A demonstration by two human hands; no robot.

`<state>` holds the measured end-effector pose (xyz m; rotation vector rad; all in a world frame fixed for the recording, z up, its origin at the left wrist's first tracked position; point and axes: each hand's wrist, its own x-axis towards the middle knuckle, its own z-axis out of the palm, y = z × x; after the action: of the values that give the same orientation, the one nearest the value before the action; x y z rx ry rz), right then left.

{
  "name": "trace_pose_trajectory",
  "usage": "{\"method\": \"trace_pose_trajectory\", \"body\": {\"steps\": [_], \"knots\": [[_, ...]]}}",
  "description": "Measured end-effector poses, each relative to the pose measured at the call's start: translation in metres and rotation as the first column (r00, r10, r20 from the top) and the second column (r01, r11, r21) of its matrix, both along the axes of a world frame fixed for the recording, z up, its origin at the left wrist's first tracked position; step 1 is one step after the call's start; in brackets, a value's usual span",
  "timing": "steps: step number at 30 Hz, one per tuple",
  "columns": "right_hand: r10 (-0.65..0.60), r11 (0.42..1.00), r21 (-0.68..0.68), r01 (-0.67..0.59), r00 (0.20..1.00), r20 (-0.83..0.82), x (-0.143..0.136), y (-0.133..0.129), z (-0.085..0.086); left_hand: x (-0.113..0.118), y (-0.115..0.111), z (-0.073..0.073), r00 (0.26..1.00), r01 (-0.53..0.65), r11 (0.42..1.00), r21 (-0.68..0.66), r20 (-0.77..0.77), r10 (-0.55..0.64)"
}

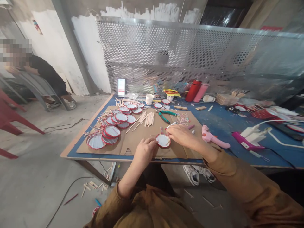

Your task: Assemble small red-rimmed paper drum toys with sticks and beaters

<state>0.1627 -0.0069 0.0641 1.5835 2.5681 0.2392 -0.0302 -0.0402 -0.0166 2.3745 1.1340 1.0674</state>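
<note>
A small round white disc with a red rim lies on the cardboard sheet in front of me. The fingers of my left hand are closed on its left edge. At its upper right, my right hand is closed around a thin white pen-like stick, whose exact kind I cannot make out. Some pale yellowish material shows on the disc's lower right. Beyond it lie flat wooden sticks, teal-handled pliers and a pile of thin coloured loops. Several similar discs are heaped at the left.
To the right are a pink glue gun and a purple power strip with cables. A paper cup, a red bottle and a phone stand along the back, before a perforated metal screen. A person sits at far left.
</note>
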Motion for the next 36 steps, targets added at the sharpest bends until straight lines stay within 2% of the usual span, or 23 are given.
{"method": "trace_pose_trajectory", "body": {"steps": [4,8,10,13,18,22,25,27,32,36], "knots": [[-0.127,0.992,-0.004,0.127,0.989,-0.073,0.003,0.001,-0.001,0.001,0.001,-0.001,0.999,-0.032,0.999,0.0,-0.033,0.032],[-0.225,0.97,-0.15,0.194,0.946,-0.235,0.009,0.005,-0.011,0.001,0.003,-0.001,0.998,-0.043,0.999,-0.022,-0.044,0.042],[-0.28,0.95,-0.244,0.196,0.879,-0.386,0.012,0.008,-0.02,0.002,0.003,0.0,0.995,-0.061,0.998,-0.027,-0.079,0.059],[-0.375,0.921,-0.32,0.222,0.73,-0.572,0.013,0.011,-0.034,0.005,0.004,0.007,0.987,-0.128,0.988,-0.089,-0.106,0.118],[-0.454,0.888,-0.388,0.246,0.602,-0.657,0.009,0.004,-0.046,0.009,0.008,0.019,0.962,-0.238,0.916,-0.322,0.054,0.269],[-0.448,0.893,-0.396,0.215,0.517,-0.729,0.006,-0.002,-0.054,0.008,0.013,0.021,0.94,-0.215,0.872,-0.44,0.151,0.308],[-0.395,0.918,-0.34,0.202,0.519,-0.758,0.007,-0.006,-0.058,0.005,0.015,0.019,0.934,-0.176,0.868,-0.465,0.199,0.296],[-0.356,0.933,-0.325,0.156,0.551,-0.755,0.007,-0.01,-0.056,0.003,0.016,0.019,0.932,-0.161,0.875,-0.457,0.221,0.287],[-0.242,0.954,-0.297,0.051,0.716,-0.655,0.004,-0.019,-0.037,0.003,0.012,0.024,0.948,-0.226,0.856,-0.464,0.099,0.304],[-0.155,0.971,-0.236,0.028,0.825,-0.543,0.0,-0.021,-0.019,0.003,0.01,0.026,0.95,-0.259,0.853,-0.454,0.04,0.31]]}}
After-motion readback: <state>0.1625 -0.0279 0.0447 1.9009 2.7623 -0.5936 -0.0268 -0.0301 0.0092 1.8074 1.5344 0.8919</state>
